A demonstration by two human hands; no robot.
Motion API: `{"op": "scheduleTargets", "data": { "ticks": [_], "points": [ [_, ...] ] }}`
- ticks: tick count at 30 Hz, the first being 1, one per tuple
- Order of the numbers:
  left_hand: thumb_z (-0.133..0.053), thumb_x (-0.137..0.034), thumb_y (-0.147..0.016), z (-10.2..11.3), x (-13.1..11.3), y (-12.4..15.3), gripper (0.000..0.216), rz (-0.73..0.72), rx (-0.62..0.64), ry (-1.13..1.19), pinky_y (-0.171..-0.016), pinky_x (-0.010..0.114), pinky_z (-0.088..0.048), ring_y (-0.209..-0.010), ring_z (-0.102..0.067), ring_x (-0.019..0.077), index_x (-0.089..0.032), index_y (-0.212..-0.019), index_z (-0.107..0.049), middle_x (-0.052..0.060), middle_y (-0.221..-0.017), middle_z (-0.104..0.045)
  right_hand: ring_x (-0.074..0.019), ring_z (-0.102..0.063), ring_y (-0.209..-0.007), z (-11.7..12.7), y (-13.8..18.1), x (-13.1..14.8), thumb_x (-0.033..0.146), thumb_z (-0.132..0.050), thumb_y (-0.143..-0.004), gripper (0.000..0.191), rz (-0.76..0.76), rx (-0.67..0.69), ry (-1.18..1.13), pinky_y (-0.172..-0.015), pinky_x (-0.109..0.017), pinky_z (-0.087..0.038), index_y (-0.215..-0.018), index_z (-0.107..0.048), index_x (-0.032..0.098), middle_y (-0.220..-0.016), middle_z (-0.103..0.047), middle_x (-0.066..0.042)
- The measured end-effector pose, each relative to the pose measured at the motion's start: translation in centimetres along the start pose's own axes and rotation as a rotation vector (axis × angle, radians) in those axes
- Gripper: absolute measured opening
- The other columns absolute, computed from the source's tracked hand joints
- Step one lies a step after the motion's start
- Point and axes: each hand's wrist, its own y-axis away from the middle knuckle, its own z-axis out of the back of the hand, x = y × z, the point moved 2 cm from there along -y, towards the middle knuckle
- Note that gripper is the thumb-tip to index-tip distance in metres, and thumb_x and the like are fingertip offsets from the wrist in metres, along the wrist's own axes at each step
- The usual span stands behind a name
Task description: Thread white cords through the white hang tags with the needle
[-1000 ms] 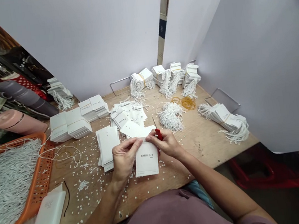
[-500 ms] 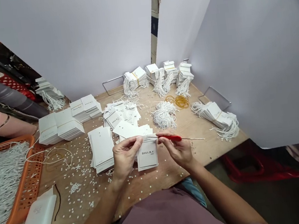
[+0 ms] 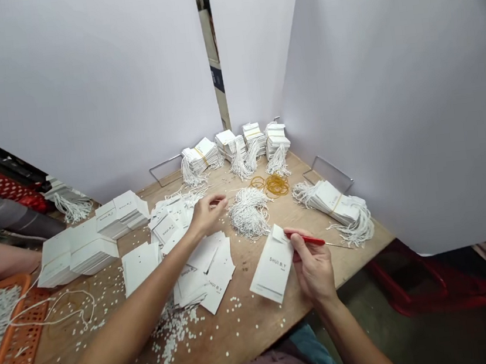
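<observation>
My right hand (image 3: 313, 268) grips a red-handled hook tool (image 3: 307, 236) with a thin metal shaft pointing right. The same hand holds a white hang tag (image 3: 271, 267) printed "SHUI.B.Y", tilted, by its top end. My left hand (image 3: 208, 213) is stretched over the table, thumb and forefinger slightly apart, at the left edge of a pile of white strings (image 3: 249, 213). Whether a strand touches its fingertips is too fine to make out. Below that forearm lie loose tags (image 3: 214, 280), and a heap of tags with strings (image 3: 170, 217) is to its left.
Banded stacks of blank tags (image 3: 91, 248) stand at left. Strung bundles (image 3: 202, 154) line the back, another bundle (image 3: 338, 203) lies at right. Yellow rubber bands (image 3: 276, 185) are behind the strings. An orange basket (image 3: 21, 345) holds strings. White panels (image 3: 125, 90) enclose the table.
My left hand has let go of the tag and reached forward to the string pile. My right hand keeps the tag and hook tool, with the tag now tilted. The view has shifted right.
</observation>
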Motion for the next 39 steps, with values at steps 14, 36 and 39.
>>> {"op": "scheduleTargets", "data": {
  "ticks": [14, 36, 39],
  "points": [
    [-0.075, -0.056, -0.074, 4.6, -4.3, -3.6, 0.040, 0.060, 0.117, 0.316, -0.086, 0.038, -0.050, -0.080, -0.062, 0.0180, -0.015, -0.073, -0.070, 0.007, -0.083, -0.068, -0.0183, -0.066, -0.087, 3.3, -2.8, 3.4, 0.040, -0.077, -0.083, 0.020, -0.042, 0.077, -0.059, -0.075, -0.028, -0.052, -0.094, -0.079, 0.023, -0.095, -0.074, -0.005],
    [-0.066, -0.022, -0.088, 7.8, -10.3, 16.4, 0.017, -0.057, 0.021, 0.972, -0.101, 0.040, -0.050, -0.102, -0.068, 0.0240, -0.008, -0.087, -0.076, 0.014, -0.096, -0.075, -0.0200, -0.065, -0.097, -11.8, 4.7, 6.4, 0.033, -0.070, -0.089, 0.013, 0.250, 0.583, -0.064, -0.090, -0.034, -0.048, -0.095, -0.080, 0.027, -0.098, -0.074, -0.003],
    [-0.067, -0.027, -0.088, 9.0, -9.1, 16.9, 0.021, -0.133, -0.040, 0.919, -0.096, 0.034, -0.050, -0.099, -0.069, 0.0212, -0.008, -0.088, -0.077, 0.015, -0.098, -0.076, -0.0201, -0.066, -0.096, -14.5, 6.1, 4.7, 0.034, -0.073, -0.086, 0.013, 0.164, 0.653, -0.089, -0.092, -0.035, -0.049, -0.093, -0.080, 0.025, -0.096, -0.076, -0.003]
  ]
}}
